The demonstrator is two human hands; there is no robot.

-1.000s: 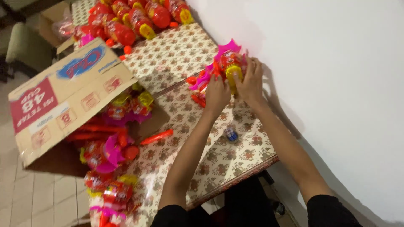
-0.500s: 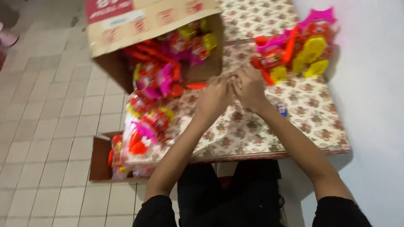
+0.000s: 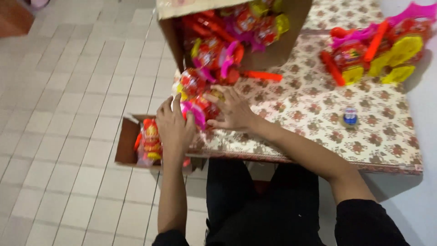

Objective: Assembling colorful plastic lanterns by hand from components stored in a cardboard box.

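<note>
Far left, low on the tiled floor: small open cardboard box (image 3: 127,148), one red-yellow wrapped toy (image 3: 150,136) inside. Left hand (image 3: 175,125) above it at the table's edge, fingers spread and curved, cupping the left side of a crinkly plastic-wrapped toy pack (image 3: 198,109), red with a pink piece. Right hand (image 3: 234,109) on the pack's other side, fingers splayed, tips touching the wrapper; not clamped, more a loose two-hand hold. Pack sits between both hands, at the table's near-left corner, just below the big tipped cardboard carton (image 3: 282,36) that spills shiny red, pink and yellow packs. Orange plastic stick (image 3: 261,76) lies beside the carton. Table covered with floral patterned cloth (image 3: 309,109). Small round blue-white cap-like item (image 3: 350,117) stands alone. Far right: pile of same toys (image 3: 378,50) against the wall.
</note>
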